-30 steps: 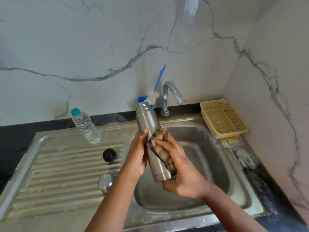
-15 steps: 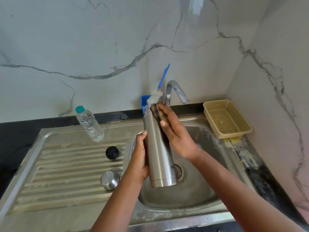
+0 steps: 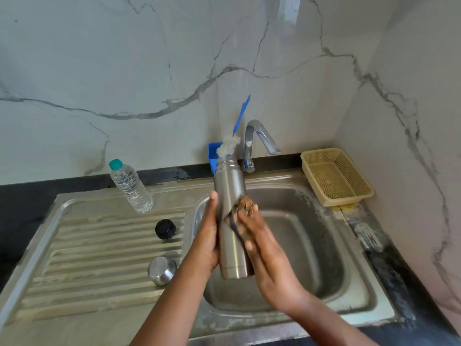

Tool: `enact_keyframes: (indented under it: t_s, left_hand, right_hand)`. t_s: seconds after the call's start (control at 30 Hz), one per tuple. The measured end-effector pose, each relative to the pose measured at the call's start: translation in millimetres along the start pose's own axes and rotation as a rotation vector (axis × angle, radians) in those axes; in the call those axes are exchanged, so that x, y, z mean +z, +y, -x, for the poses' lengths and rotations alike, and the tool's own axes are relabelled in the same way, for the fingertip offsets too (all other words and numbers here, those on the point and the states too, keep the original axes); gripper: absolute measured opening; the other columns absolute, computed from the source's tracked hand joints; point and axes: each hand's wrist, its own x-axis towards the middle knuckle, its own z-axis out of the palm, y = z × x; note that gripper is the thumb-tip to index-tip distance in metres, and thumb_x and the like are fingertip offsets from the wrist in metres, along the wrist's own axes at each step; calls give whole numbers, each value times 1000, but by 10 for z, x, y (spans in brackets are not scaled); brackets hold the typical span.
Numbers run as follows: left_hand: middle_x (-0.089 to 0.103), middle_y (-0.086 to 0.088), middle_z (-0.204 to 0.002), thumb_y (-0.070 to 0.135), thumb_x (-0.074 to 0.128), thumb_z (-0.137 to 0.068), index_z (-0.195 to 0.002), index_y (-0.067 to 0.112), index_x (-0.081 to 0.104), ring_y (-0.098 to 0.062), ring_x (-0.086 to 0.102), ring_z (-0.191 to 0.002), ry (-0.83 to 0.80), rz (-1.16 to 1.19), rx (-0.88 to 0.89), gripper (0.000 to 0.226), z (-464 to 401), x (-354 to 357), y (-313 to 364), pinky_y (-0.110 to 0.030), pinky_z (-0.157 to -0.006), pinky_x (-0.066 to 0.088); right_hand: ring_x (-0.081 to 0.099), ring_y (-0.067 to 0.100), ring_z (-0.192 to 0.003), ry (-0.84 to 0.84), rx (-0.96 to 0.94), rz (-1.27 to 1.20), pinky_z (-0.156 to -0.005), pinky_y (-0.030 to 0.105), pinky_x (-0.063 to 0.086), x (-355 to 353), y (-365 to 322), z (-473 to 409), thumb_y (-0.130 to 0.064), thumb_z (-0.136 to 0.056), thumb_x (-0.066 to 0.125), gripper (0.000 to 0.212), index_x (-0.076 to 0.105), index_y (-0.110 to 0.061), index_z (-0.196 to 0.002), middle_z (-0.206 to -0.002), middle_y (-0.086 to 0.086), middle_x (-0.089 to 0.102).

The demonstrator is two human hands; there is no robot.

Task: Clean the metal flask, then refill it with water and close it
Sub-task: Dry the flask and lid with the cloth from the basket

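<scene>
since half a second ago the right hand (image 3: 262,248) has slid its brownish scrubber (image 3: 243,211) back down from the neck of the metal flask (image 3: 230,221) to about the middle of the body; a second ago it was lower, near the base. that up-and-down travel reads as outside scrubbing under way, so the cleaning stage looks unfinished, with rinsing, refilling and closing yet to come.

the left hand (image 3: 208,236) wraps the flask from its 9 o'clock side, thumb laid up along the steel, fingers hidden behind. the right hand presses the scrubber against the flask's 3 o'clock side, fingers curled over it and pinching it to the metal; a dark strap or edge of the scrubber trails under the fingers.

the flask is held almost upright over the sink basin (image 3: 311,245), mouth open, towards 12 o'clock. its black stopper (image 3: 165,229) and steel cap (image 3: 161,270) sit on the draining board (image 3: 87,258) at 9 o'clock. a water bottle (image 3: 131,187) stands at 10 o'clock. no water is visibly running from the tap (image 3: 254,138).
</scene>
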Motion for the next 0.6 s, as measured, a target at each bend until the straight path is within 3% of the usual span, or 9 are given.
enact_keyframes:
  t_s: [0.07,0.13,0.23,0.3,0.37,0.47,0.6]
  left_hand:
    - [66,-21,-124,57,82,-68,-133,10,58,-31,68,-108,-43,5,19,84,-17,-14,-14,-40,-82,57]
    - [65,-20,-125,51,86,-66,-135,14,55,-32,66,-111,-52,-23,57,85,-32,-4,-2,-43,-86,56]
    - [70,-17,-116,45,75,-80,-114,16,73,-28,69,-105,22,-40,84,45,-15,108,3,-45,-91,54]
    - [74,-13,-107,40,67,-87,-106,15,76,-23,72,-97,97,-21,93,33,-22,146,-27,-43,-91,53]
    - [73,-15,-105,42,61,-93,-112,11,72,-25,71,-96,123,39,56,38,-33,143,-50,-43,-90,53]
    - [72,-15,-94,49,46,-95,-109,8,68,-26,71,-83,88,171,3,48,-38,66,-46,-37,-74,58]
    - [72,-15,-86,77,33,-85,-95,3,76,-27,70,-71,36,194,-6,86,-13,0,-67,-39,-72,58]
  right_hand:
    - [23,16,-149,56,8,-30,-121,36,21,-66,5,-247,-2,-100,42,49,36,-11,-148,-157,1,33]
    - [29,13,-146,90,4,-39,-120,36,25,-151,13,-508,-4,-102,41,47,35,-10,-148,-154,2,37]
    - [35,0,-140,131,22,-25,-117,22,28,-266,26,-835,-1,-102,40,44,37,-5,-146,-147,-6,42]
    - [32,-2,-141,109,35,17,-116,18,25,-298,36,-925,-3,-103,41,43,40,-6,-145,-148,-8,42]
    - [30,5,-144,43,37,56,-119,25,26,-274,32,-826,-5,-103,41,43,41,-11,-146,-152,-3,39]
    - [32,17,-145,-96,26,37,-117,44,32,-192,-17,-396,-2,-103,41,46,39,-12,-148,-155,3,37]
    - [25,23,-149,-182,21,-18,-119,49,25,-243,-8,218,0,-100,44,47,40,-8,-146,-157,3,35]
